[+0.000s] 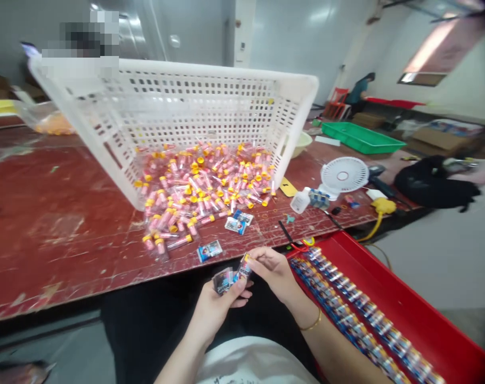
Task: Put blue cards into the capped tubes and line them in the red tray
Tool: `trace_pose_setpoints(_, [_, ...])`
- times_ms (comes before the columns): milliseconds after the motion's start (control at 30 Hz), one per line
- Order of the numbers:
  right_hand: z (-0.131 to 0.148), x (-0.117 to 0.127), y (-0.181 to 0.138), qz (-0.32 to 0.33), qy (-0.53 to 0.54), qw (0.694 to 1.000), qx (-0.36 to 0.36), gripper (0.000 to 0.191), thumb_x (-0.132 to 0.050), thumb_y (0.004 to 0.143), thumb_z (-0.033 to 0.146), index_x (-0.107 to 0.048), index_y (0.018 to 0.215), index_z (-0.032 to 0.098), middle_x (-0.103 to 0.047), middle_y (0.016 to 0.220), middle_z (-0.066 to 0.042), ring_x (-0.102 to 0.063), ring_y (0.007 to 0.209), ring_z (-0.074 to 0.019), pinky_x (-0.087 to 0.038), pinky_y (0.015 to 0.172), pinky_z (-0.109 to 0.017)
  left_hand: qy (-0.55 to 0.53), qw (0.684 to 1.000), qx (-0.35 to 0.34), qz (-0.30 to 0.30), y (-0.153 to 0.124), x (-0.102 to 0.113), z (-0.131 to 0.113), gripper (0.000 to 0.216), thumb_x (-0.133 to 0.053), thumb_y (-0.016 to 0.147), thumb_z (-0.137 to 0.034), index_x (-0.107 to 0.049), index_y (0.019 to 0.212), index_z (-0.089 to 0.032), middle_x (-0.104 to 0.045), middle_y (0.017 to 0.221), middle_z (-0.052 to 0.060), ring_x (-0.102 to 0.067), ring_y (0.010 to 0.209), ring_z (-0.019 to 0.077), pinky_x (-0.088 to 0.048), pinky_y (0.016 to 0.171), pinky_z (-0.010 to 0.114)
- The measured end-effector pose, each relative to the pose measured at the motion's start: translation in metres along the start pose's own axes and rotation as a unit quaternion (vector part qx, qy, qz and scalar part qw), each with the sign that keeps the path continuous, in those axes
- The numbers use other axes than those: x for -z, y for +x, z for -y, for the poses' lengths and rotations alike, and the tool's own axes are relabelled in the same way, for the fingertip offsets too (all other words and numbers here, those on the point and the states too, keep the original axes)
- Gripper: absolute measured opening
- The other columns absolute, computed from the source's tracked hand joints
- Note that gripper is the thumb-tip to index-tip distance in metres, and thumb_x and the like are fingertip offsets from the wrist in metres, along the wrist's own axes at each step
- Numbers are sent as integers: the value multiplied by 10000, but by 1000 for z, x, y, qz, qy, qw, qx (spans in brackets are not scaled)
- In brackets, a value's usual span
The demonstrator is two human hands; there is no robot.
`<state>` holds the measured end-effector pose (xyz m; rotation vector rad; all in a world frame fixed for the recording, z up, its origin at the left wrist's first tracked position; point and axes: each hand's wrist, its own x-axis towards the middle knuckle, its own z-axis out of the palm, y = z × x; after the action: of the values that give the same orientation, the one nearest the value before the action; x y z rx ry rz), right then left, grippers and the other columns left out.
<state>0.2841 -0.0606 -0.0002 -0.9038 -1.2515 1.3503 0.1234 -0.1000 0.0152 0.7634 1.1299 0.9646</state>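
Observation:
Close to my lap, my left hand [226, 300] is closed around a stack of small printed labels [222, 280] and the lower part of a small labelled tube [244, 271]. The fingers of my right hand [275, 269] pinch the same tube near its yellow top. On the table edge just beyond my hands lies a blue-and-white printed label [209, 250], with a few more labels [238, 222] farther back. A heap of clear tubes with pink contents and yellow caps [202, 192] spills from a tipped white plastic basket [210, 114].
To my right, a red tray [402, 290] holds rows of labelled tubes [346, 314]. On the red table [58, 213] are a white fan [344, 176], a small white bottle [300, 200], a yellow plug [382, 206] and a green tray [362, 137]. A person [359, 90] is in the background.

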Motion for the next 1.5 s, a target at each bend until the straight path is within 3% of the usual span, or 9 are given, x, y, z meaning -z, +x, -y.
trace_pose_setpoints(100, [-11, 64, -3, -155, -17, 987, -31, 251, -754, 691, 381, -652, 819, 191, -702, 827, -30, -654, 741, -160, -538, 726, -304, -12, 1000, 26, 5, 7, -4, 4, 447, -688, 758, -427, -661, 1055, -93, -702, 1047, 179, -675, 877, 263, -584, 688, 366])
trace_pose_setpoints(200, [-27, 157, -12, -364, -45, 929, -55, 368, -803, 586, 428, -647, 809, 180, -709, 811, -29, -667, 760, -173, -547, 719, -286, -43, 997, 59, 17, 11, -3, 5, 389, -587, 833, -394, -641, 1095, -113, -670, 1135, 179, -657, 933, 269, -580, 701, 382])
trace_pose_setpoints(367, [-61, 267, -25, -437, -104, 879, -159, 259, -678, 795, 381, -604, 744, 138, -649, 678, -2, -611, 585, -115, -520, 575, -244, -34, 996, 77, 39, 11, -5, 6, 386, -569, 832, -353, -617, 1129, -111, -673, 1127, 184, -648, 966, 286, -565, 736, 404])
trace_pose_setpoints(567, [-106, 294, -5, -414, -163, 852, -277, 236, -566, 905, 299, -589, 1068, 131, -624, 1011, -61, -628, 837, -151, -544, 712, -309, -12, 997, 76, 29, 17, -15, 8, 409, -626, 787, -355, -633, 1114, -111, -693, 1080, 185, -662, 908, 276, -562, 718, 395])
trace_pose_setpoints(767, [-105, 296, -1, -460, -248, 820, -234, 259, -555, 909, 309, -568, 1105, 139, -611, 1046, -58, -621, 858, -158, -539, 733, -334, -38, 995, 83, 28, 21, -18, 12, 414, -584, 816, -362, -617, 1153, -123, -696, 1089, 181, -673, 933, 285, -567, 702, 393])
trace_pose_setpoints(967, [-77, 231, -13, -460, -331, 819, -89, 215, -606, 813, 220, -567, 1001, 121, -601, 870, -72, -580, 751, -178, -488, 742, -331, -29, 997, 69, 28, 19, -10, 15, 469, -714, 737, -402, -641, 1100, -114, -708, 1068, 189, -690, 915, 287, -575, 673, 358])
trace_pose_setpoints(1100, [-56, 124, 25, -186, -419, 877, 143, 88, -572, 831, 252, -582, 898, 195, -602, 972, -81, -574, 887, -206, -479, 801, -342, -16, 998, 62, 6, 14, 1, 10, 434, -772, 680, -383, -687, 990, -91, -732, 983, 185, -703, 847, 261, -569, 627, 304])
trace_pose_setpoints(1267, [-42, 11, 110, 13, -504, 823, 262, 122, -453, 888, 162, -570, 895, 195, -626, 932, -83, -548, 937, -217, -459, 860, -361, -60, 997, 54, -15, 3, 16, 4, 421, -737, 724, -395, -681, 1034, -116, -719, 1041, 177, -684, 938, 262, -572, 656, 305])
trace_pose_setpoints(1500, [-63, -61, 169, 159, -575, 756, 268, 212, -471, 803, 15, -603, 912, 140, -612, 939, -118, -504, 983, -248, -407, 918, -393, -89, 992, 33, -86, -4, 37, 5, 371, -797, 650, -387, -710, 872, -103, -743, 855, 145, -698, 758, 220, -572, 592, 286])
